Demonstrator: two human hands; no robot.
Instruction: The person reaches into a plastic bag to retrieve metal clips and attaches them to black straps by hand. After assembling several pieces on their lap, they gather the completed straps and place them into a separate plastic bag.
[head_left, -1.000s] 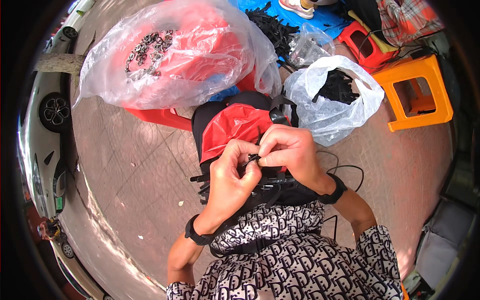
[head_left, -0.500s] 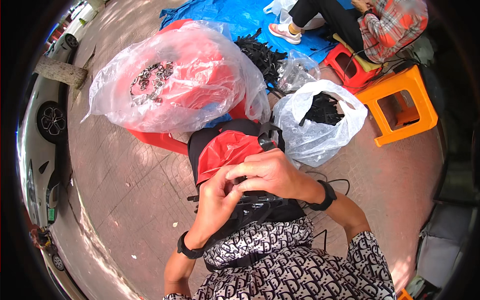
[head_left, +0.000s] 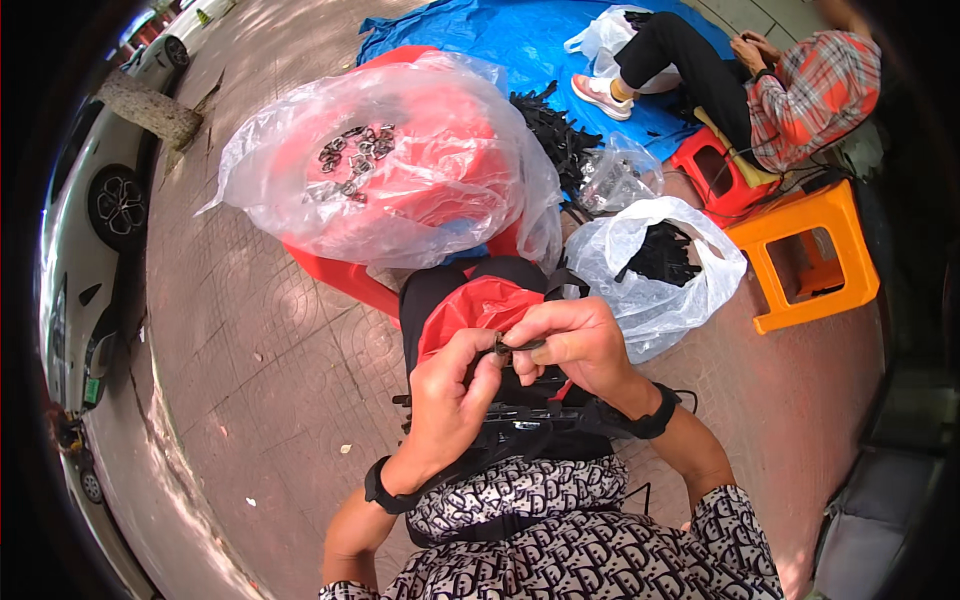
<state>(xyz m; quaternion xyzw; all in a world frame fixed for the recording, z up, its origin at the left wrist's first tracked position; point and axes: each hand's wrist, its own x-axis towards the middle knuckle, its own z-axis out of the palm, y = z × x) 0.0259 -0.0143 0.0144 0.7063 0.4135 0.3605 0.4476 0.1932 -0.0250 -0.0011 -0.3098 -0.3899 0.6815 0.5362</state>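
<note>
1. The left hand (head_left: 452, 385), on the near side, is closed in a pinch, thumb and index finger gripping a small dark piece (head_left: 503, 346).
2. The right hand (head_left: 580, 345) pinches the same piece from its right; fingers hide most of it, so it may be a strap end with a fitting, though I cannot tell for certain.
3. The piece is in front of the person, above the lap, where a shiny red plastic sheet (head_left: 480, 305) lies just beyond the hands.
4. Far left of the hands, a large red plastic stool (head_left: 340, 280) is draped in a clear plastic bag (head_left: 265, 200), with a cluster of dark metal buckles (head_left: 345, 158) on top.
5. Far right of the hands, a whitish translucent plastic bag (head_left: 630, 325) stands open with black straps (head_left: 660, 255) inside.
6. Farther off, a heap of black strips (head_left: 553, 140) lies by a blue plastic tarp (head_left: 440, 28).
7. To the right stands an orange plastic stool (head_left: 855, 250); beyond it, another person (head_left: 810, 95) sits in a plaid shirt.
</note>
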